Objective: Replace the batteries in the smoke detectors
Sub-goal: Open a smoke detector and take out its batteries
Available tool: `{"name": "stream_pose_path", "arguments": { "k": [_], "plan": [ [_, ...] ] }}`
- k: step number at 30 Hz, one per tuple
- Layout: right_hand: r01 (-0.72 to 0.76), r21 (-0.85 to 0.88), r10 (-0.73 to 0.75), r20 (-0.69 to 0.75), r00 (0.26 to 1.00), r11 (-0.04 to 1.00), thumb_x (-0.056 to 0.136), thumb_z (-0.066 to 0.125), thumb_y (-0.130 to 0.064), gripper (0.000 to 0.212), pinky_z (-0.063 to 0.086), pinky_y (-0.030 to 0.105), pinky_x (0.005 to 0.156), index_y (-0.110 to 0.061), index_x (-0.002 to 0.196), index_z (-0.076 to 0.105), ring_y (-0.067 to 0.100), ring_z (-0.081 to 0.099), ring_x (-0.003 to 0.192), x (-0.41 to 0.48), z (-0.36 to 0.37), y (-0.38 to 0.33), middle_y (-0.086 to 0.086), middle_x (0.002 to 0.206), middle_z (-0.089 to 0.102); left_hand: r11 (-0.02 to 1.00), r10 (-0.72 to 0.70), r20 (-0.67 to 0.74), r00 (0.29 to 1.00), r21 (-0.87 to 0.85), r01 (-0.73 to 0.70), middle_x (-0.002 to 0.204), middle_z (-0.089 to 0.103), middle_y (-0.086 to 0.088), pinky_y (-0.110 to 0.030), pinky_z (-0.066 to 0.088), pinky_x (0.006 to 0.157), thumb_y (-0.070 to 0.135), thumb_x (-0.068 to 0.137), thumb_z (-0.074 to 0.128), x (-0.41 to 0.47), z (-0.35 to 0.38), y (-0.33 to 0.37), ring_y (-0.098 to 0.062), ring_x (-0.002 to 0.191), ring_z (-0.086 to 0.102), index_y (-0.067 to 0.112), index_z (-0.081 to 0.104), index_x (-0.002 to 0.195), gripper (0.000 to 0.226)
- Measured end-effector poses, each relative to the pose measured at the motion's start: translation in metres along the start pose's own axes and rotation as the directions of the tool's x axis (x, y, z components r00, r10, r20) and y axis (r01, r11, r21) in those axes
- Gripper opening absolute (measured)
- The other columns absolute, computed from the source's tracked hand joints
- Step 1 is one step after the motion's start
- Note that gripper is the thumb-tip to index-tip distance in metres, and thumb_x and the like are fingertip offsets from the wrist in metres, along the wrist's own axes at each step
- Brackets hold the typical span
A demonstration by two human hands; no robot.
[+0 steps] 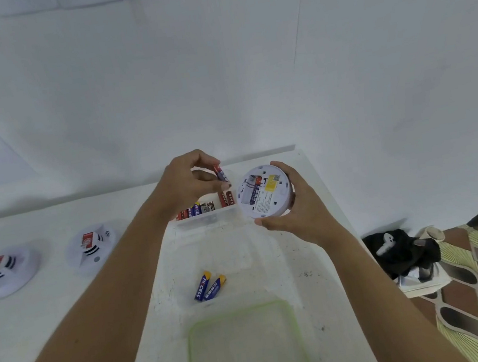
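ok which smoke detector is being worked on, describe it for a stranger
Find the white table, then the clear battery box. The detector is held in the right hand beside it, showing a yellow sticker; the other two detectors lie flat far left.

Three detectors (268,204); perhaps twelve batteries (202,285); one lid (246,351).

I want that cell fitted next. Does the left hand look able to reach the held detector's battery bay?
Probably yes: the left hand, pinching a battery, is beside the smoke detector, which the right hand holds with its back towards the camera; nothing shows between them.
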State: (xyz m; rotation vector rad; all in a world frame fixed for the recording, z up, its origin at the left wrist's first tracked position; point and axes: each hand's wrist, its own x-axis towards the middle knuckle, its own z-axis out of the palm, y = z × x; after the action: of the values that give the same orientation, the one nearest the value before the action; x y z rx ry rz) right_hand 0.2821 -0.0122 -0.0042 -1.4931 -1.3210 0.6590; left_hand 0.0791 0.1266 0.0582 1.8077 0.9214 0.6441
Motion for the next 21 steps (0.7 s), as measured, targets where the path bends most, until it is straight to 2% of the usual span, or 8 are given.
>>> {"name": "stream_pose_path", "arguments": {
  "k": [3, 7, 10, 12, 16, 18, 21],
  "plan": [
    [-0.014, 0.006, 0.014, 0.008, 1.000, 1.000, 0.058, 0.091, -0.030, 0.099, 0.050, 0.048, 0.107, -0.026, 0.145, 0.042, 0.011, 0.052, 0.131, -0.002, 0.003, -0.002, -0.011, 0.138, 0.056, 0.989, 0.095, -0.038, 0.995, -0.112, -0.099, 0.090, 0.074, -0.010, -0.035, 0.056, 0.080, 0.000, 0.075, 0.081, -0.011, 0.005, 0.003, -0.024, 0.086, 0.073, 0.002, 0.064, 0.089, 0.022],
    [-0.009, 0.015, 0.009, 0.017, 1.000, 1.000, 0.057, 0.090, -0.037, 0.105, 0.050, 0.049, 0.106, -0.022, 0.147, 0.040, 0.016, 0.052, 0.133, -0.005, 0.007, -0.006, -0.005, 0.141, 0.054, 0.983, 0.173, -0.035, 0.984, 0.065, -0.170, 0.082, 0.075, -0.007, -0.033, 0.059, 0.076, 0.002, 0.074, 0.082, -0.023, 0.015, 0.001, -0.022, 0.079, 0.073, 0.002, 0.066, 0.083, 0.018],
    [-0.002, 0.017, 0.002, 0.014, 1.000, 1.000, 0.055, 0.090, -0.038, 0.106, 0.050, 0.049, 0.107, -0.020, 0.147, 0.040, 0.016, 0.052, 0.132, -0.007, 0.009, -0.009, -0.004, 0.140, 0.055, 0.973, 0.216, -0.090, 0.972, 0.104, -0.207, 0.078, 0.075, -0.002, -0.030, 0.058, 0.071, 0.003, 0.072, 0.084, -0.030, 0.021, -0.006, -0.018, 0.074, 0.072, 0.006, 0.068, 0.076, 0.017],
    [0.003, 0.018, -0.003, 0.012, 1.000, 1.000, 0.055, 0.090, -0.036, 0.104, 0.050, 0.047, 0.107, -0.021, 0.146, 0.041, 0.013, 0.053, 0.131, -0.008, 0.009, -0.010, -0.007, 0.138, 0.056, 0.972, 0.222, -0.122, 0.967, 0.103, -0.210, 0.078, 0.076, 0.001, -0.029, 0.058, 0.072, 0.005, 0.071, 0.085, -0.035, 0.023, -0.009, -0.016, 0.075, 0.073, 0.009, 0.071, 0.075, 0.015],
    [0.001, 0.031, -0.001, 0.007, 1.000, 1.000, 0.056, 0.092, -0.032, 0.103, 0.051, 0.050, 0.105, -0.024, 0.145, 0.042, 0.016, 0.052, 0.133, -0.010, 0.011, -0.012, -0.006, 0.139, 0.056, 0.984, 0.168, -0.125, 0.978, -0.036, -0.174, 0.083, 0.077, 0.002, -0.020, 0.056, 0.078, 0.004, 0.071, 0.085, -0.047, 0.026, -0.014, -0.012, 0.082, 0.074, 0.014, 0.077, 0.080, 0.015],
    [0.004, 0.030, -0.005, 0.009, 1.000, 1.000, 0.057, 0.093, -0.030, 0.103, 0.050, 0.051, 0.105, -0.023, 0.146, 0.042, 0.017, 0.052, 0.133, -0.012, 0.013, -0.014, -0.005, 0.140, 0.055, 0.983, 0.171, -0.128, 0.977, -0.052, -0.179, 0.086, 0.077, 0.000, -0.024, 0.057, 0.081, 0.004, 0.072, 0.084, -0.050, 0.027, -0.018, -0.013, 0.085, 0.074, 0.010, 0.078, 0.084, 0.014],
    [0.015, 0.026, -0.016, 0.008, 1.000, 1.000, 0.058, 0.093, -0.025, 0.101, 0.050, 0.050, 0.106, -0.022, 0.145, 0.042, 0.015, 0.053, 0.132, -0.014, 0.014, -0.017, -0.005, 0.139, 0.056, 0.978, 0.154, -0.131, 0.979, -0.120, -0.170, 0.090, 0.076, -0.002, -0.039, 0.058, 0.085, 0.006, 0.071, 0.084, -0.053, 0.026, -0.023, -0.018, 0.091, 0.072, 0.008, 0.078, 0.084, 0.014]
  ]
}}
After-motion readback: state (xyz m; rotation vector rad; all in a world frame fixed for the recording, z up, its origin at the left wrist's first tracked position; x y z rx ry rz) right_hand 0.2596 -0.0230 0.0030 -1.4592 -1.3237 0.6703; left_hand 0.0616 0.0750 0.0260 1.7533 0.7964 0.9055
